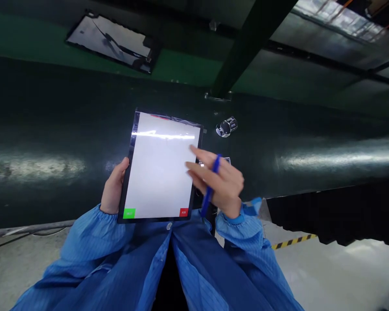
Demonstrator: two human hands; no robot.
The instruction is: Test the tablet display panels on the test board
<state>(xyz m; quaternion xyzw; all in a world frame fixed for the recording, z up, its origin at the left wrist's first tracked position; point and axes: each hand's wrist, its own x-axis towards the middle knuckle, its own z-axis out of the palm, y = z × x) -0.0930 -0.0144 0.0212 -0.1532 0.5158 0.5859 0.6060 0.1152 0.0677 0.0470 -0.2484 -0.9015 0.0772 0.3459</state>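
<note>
Blue-striped sleeves of a cleanroom smock (94, 255) are seen entering from the near edge of the head view. A rectangular black-framed tablet (158, 166) with a white screen is held out ahead, its long axis running near to far and tilted slightly to the right. Its left edge is clamped in the grip of the left hand (115, 185). A slim blue pen (208, 198) is clamped in the grip of the right hand (218, 183), lying slantwise across the fingers. That hand is held just right of the tablet, so the tablet lies to its left, and its fingertips (192, 150) are placed by the screen's right edge; whether the screen is touched cannot be told. A green button (129, 213) and a red button (183, 212) are shown at the screen's near corners, the red one nearer the right hand. Behind, a glossy dark green curved surface (52, 129) is seen, with a small chrome object (227, 127) against it, far right of the tablet. Yellow-and-black hazard tape (293, 242) is laid on a pale floor (337, 276) at the right.
</note>
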